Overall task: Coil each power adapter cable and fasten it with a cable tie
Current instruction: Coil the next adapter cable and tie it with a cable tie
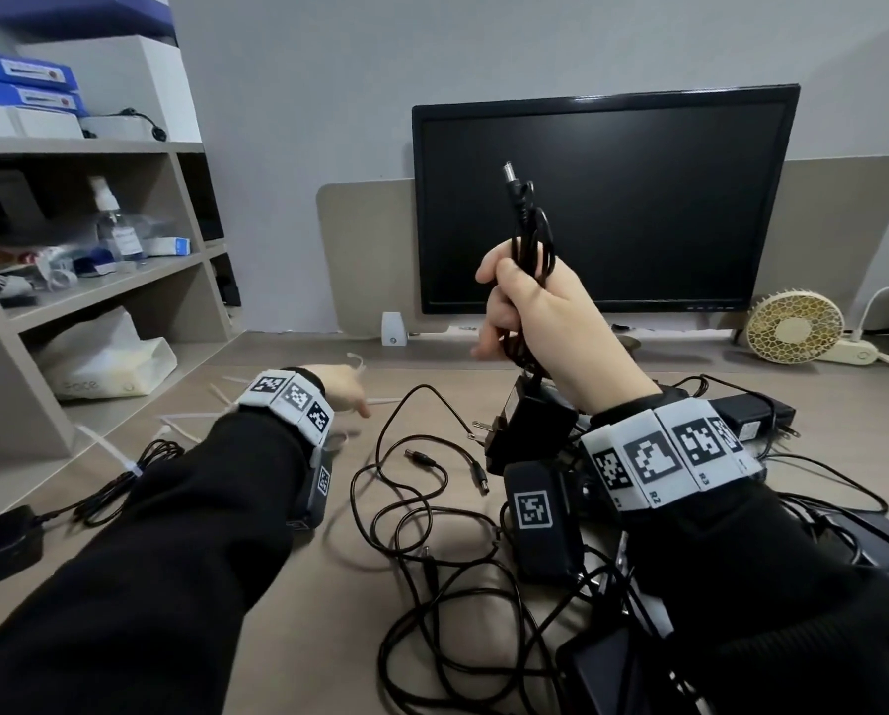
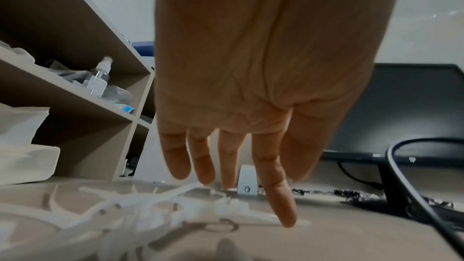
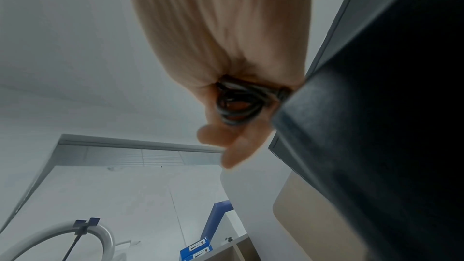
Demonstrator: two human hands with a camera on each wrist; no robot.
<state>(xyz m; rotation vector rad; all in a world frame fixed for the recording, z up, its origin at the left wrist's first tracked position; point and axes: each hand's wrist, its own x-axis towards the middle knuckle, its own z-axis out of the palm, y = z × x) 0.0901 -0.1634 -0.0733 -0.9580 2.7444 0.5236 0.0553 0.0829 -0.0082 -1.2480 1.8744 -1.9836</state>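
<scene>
Gripping a coiled adapter cable [image 1: 527, 240] upright above the desk [image 1: 298, 601], the right hand [image 1: 530, 312] risks letting loops spring loose while the left hand [image 1: 342, 387], fingers straight, reaches the white cable ties [image 2: 155, 205]

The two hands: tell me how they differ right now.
The right hand is raised before the monitor; the left hand is low over the desk. The right has a grip on a coiled cable; the left holds nothing, its straight fingers reaching the white cable ties. Both wear marker wristbands.
</scene>
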